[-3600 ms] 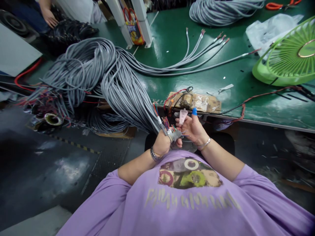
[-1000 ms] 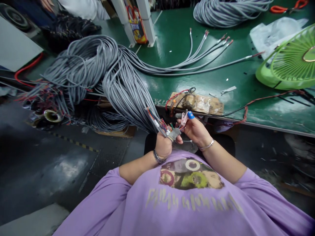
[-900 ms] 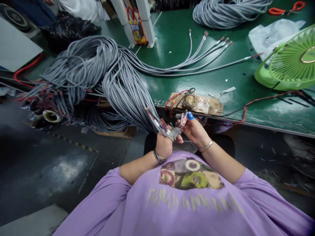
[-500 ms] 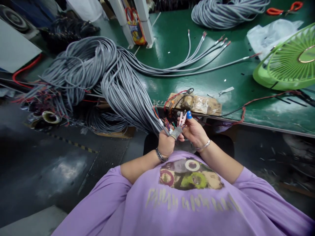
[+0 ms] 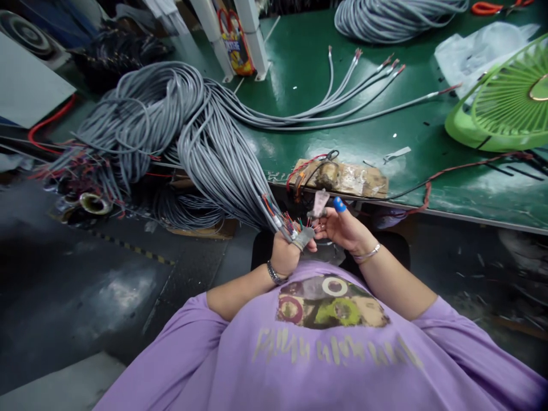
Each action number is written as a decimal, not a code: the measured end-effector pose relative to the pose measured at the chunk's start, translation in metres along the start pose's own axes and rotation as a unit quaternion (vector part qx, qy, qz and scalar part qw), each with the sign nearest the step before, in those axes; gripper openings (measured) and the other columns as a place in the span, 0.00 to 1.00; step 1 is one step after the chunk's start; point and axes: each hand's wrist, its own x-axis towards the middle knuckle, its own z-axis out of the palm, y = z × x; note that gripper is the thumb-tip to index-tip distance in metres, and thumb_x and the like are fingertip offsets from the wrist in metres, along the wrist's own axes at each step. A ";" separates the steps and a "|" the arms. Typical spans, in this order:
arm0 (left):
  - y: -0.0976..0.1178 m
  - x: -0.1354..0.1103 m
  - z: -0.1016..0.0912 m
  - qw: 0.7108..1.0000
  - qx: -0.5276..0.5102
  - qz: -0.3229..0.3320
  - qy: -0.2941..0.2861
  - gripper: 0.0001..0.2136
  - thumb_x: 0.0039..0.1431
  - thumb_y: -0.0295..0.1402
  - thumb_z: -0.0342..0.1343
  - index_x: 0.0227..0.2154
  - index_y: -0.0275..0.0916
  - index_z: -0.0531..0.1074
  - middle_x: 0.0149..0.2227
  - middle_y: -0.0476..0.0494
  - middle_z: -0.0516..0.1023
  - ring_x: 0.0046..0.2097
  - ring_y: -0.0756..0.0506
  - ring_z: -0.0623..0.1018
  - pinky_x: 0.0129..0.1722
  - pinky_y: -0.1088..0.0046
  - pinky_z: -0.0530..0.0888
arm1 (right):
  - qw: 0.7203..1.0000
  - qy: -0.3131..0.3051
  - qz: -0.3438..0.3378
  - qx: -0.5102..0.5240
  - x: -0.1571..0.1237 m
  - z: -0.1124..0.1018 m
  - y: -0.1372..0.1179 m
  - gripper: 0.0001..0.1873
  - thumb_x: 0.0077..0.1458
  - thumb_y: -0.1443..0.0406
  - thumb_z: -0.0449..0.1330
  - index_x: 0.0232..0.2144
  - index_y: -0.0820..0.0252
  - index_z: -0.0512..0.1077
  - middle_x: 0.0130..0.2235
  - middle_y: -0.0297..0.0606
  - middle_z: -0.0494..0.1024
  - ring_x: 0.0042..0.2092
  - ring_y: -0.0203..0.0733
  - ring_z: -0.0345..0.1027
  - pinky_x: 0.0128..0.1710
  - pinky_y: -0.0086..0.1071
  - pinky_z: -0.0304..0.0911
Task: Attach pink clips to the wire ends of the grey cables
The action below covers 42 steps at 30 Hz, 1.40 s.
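My left hand point(image 5: 286, 254) is closed around the stripped end of a grey cable bundle point(image 5: 233, 171), its thumb side covered by a grey wrap point(image 5: 303, 237). Thin coloured wires point(image 5: 292, 221) fan out above that hand. Close by on the right is my right hand point(image 5: 349, 229), its blue-capped thumb point(image 5: 339, 204) raised apart from the bent fingers, whose tips reach the wire ends. A pale pink, clip-like piece point(image 5: 319, 204) stands just above these fingertips, blurred; whether the fingers touch it I cannot tell.
Along the green bench point(image 5: 299, 100) lie separate grey cables point(image 5: 334, 123) with bared ends and a coil of grey cable point(image 5: 385, 20). A taped wooden block point(image 5: 359, 178) sits at the front edge. To the right are a green fan point(image 5: 514, 91) and a plastic bag point(image 5: 475, 51).
My right hand has shifted right, away from the left hand, and its thumb has moved off the pink piece. My left hand keeps its hold on the cable end.
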 end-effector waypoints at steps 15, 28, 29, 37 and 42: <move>0.008 0.010 -0.010 0.977 0.124 -0.092 -0.148 0.16 0.46 0.42 0.67 0.18 0.34 0.73 0.18 0.44 0.76 0.21 0.49 0.75 0.24 0.75 0.74 | 0.963 -0.042 -0.114 -0.242 -0.020 0.015 -0.003 0.12 0.52 0.57 0.66 0.30 0.61 0.75 0.24 0.34 0.77 0.24 0.36 0.68 0.27 0.31 0.65; -0.002 0.011 -0.011 0.997 0.010 -0.042 -0.068 0.16 0.51 0.45 0.63 0.22 0.35 0.76 0.21 0.43 0.78 0.23 0.48 0.77 0.28 0.72 0.76 | 0.978 -0.027 -0.162 -0.129 -0.020 0.016 0.019 0.13 0.52 0.57 0.66 0.31 0.59 0.69 0.21 0.32 0.74 0.23 0.36 0.67 0.25 0.31 0.62; -0.002 0.012 -0.013 0.995 0.012 -0.048 -0.086 0.16 0.51 0.45 0.64 0.22 0.35 0.77 0.22 0.43 0.79 0.24 0.48 0.78 0.28 0.72 0.76 | 0.978 -0.029 -0.161 -0.130 -0.020 0.018 0.020 0.13 0.53 0.57 0.65 0.31 0.59 0.68 0.21 0.32 0.74 0.22 0.36 0.66 0.25 0.31 0.62; 0.000 0.005 -0.022 0.991 0.052 -0.043 -0.119 0.16 0.53 0.45 0.62 0.23 0.34 0.77 0.24 0.41 0.80 0.26 0.47 0.79 0.30 0.71 0.77 | 0.982 -0.029 -0.125 -0.137 -0.018 0.031 0.016 0.17 0.50 0.55 0.67 0.28 0.59 0.66 0.17 0.30 0.70 0.19 0.35 0.63 0.22 0.30 0.60; -0.010 0.008 -0.014 0.998 -0.035 -0.028 -0.034 0.14 0.51 0.43 0.65 0.26 0.34 0.76 0.23 0.45 0.80 0.23 0.48 0.78 0.28 0.71 0.78 | 0.984 -0.011 -0.134 -0.121 -0.017 0.032 0.015 0.17 0.51 0.56 0.67 0.29 0.58 0.65 0.19 0.30 0.71 0.20 0.35 0.64 0.22 0.30 0.58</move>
